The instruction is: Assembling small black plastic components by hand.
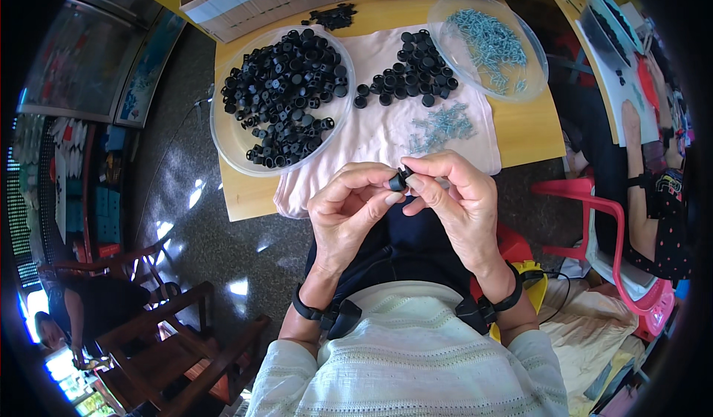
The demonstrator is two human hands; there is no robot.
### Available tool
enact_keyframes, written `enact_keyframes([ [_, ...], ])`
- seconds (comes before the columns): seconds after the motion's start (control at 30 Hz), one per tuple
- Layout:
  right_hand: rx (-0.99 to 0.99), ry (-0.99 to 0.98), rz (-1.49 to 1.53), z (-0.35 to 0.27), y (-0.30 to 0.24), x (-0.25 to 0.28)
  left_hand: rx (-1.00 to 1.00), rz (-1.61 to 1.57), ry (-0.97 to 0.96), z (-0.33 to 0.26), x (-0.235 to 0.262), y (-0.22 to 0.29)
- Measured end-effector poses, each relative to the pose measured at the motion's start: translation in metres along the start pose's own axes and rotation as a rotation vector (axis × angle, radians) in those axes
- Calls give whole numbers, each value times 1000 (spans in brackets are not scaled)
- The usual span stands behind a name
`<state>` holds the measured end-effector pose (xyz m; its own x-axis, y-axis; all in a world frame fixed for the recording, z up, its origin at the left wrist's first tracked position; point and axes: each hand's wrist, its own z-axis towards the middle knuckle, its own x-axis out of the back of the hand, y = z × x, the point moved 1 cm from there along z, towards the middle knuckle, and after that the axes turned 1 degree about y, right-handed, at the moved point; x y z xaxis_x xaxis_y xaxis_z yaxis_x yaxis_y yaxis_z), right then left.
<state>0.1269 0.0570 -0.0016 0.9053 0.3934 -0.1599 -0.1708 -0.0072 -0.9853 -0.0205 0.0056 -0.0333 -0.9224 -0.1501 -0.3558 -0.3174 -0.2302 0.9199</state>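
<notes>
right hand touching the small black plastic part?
Touching. Head view: right hand fingertips pinch the small black plastic part, left hand too, no gap.

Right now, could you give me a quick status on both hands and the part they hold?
Left hand and right hand both pinching one small black plastic part. Held above the pink cloth. Nothing between the hands.

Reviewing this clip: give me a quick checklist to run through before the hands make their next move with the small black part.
1. Black part pinched by both hands: ok.
2. Left hand fingertips on it: ok.
3. Right hand fingertips on it: ok.
4. Screw seated in the part: cannot tell, fingers hide it.
5. Loose screws lying on the pink cloth: ok.
6. Tray of black parts on the table: ok.
</notes>
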Motion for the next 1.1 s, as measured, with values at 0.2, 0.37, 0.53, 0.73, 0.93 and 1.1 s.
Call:
enact_keyframes([
  [0.2, 189, -3, -227, 3, -7, -1, 91, -153, 52, 3, 0, -2],
  [0.37, 260, -13, -359, 4, -4, 3, 73, -70, 54, 1, 1, -3],
  [0.53, 165, -3, -288, 4, -1, 0, -11, -14, 7, 1, 2, -5],
  [0.73, 200, 23, -303, 2, 4, 0, 64, -37, 61, -2, 2, -8],
  [0.93, 448, 16, -623, 0, 2, -3, 177, -155, 119, -1, 0, -3],
  [1.1, 517, -6, -699, 6, 4, -2, 238, -238, 138, 1, 1, -3],
])
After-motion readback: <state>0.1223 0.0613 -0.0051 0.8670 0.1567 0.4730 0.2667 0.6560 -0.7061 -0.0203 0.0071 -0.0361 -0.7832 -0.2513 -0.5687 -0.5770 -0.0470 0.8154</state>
